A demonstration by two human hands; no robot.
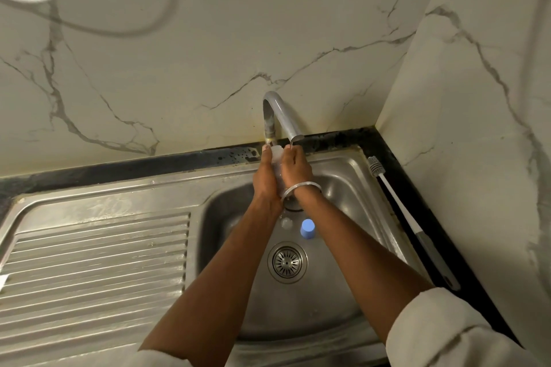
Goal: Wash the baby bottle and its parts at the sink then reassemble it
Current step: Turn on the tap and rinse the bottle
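1. Over the basin of the stainless-steel sink [343, 185], just under the spout of the curved grey metal tap [281, 115], both hands met around a clear plastic baby bottle [278, 158].
2. The left hand [266, 180] was wrapped around the bottle's left side, its fingers curled up toward the bottle's open top.
3. The right hand [296, 168] gripped the bottle from the right, with a thin silver bangle [301, 189] around its wrist.
4. The bottle stood roughly upright between the two palms, and most of its body was hidden by them.
5. A thin stream of water appeared to fall from the spout onto the right hand's fingers; whether it entered the bottle could not be told.
6. On the basin floor, between the forearms, a pale blue plastic cap [307, 228] stood near a small clear round part [286, 223], which lay just to its left.
7. The round metal drain strainer [287, 262] sat nearer the camera than both pieces.
8. A long white-handled bottle brush with a grey bristle head [396, 202] lay on the dark counter edge along the sink's right rim, well apart from the hands.
9. The ribbed steel drainboard [95, 262] stretched away to the left.
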